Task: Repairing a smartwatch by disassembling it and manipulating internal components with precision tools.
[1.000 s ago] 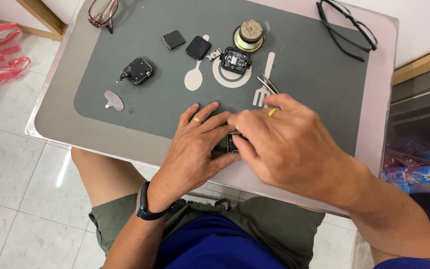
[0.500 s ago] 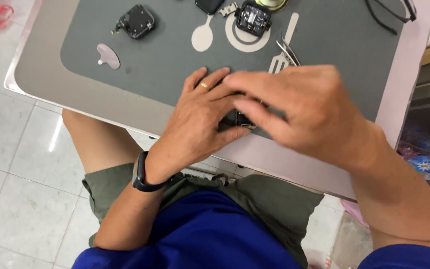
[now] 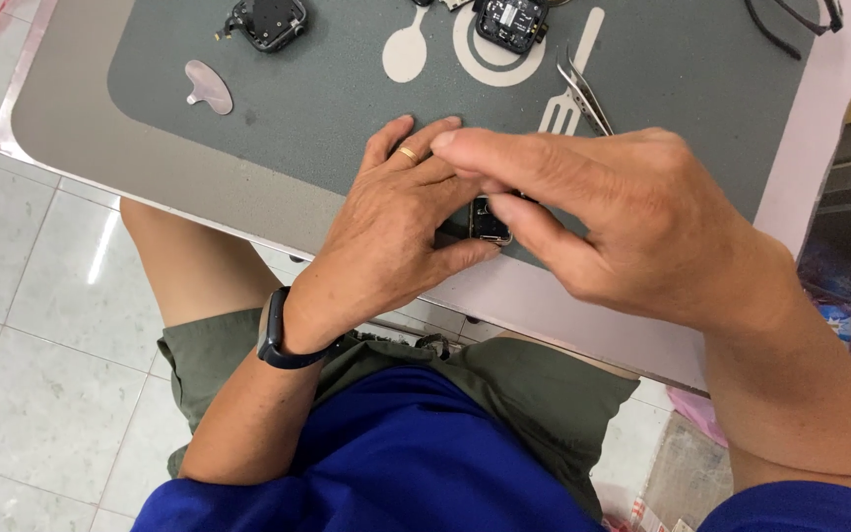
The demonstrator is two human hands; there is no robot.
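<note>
1. The left hand (image 3: 386, 232) lies flat on the grey mat (image 3: 327, 108), thumb pinning a small square watch body (image 3: 490, 223) at the near edge.
2. The right hand (image 3: 613, 222) grips that watch body from above (mostly hidden).
3. Tweezers (image 3: 583, 94) lie just behind; another opened watch (image 3: 266, 22) sits far left.

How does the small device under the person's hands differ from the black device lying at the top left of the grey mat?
The small device is gripped between the left hand and the right hand, mostly hidden; the black device lies free and untouched. The held one sits at the mat's near edge; the other lies at the far side, partly cut off by the frame. Both look dark, small and roughly square.
</note>
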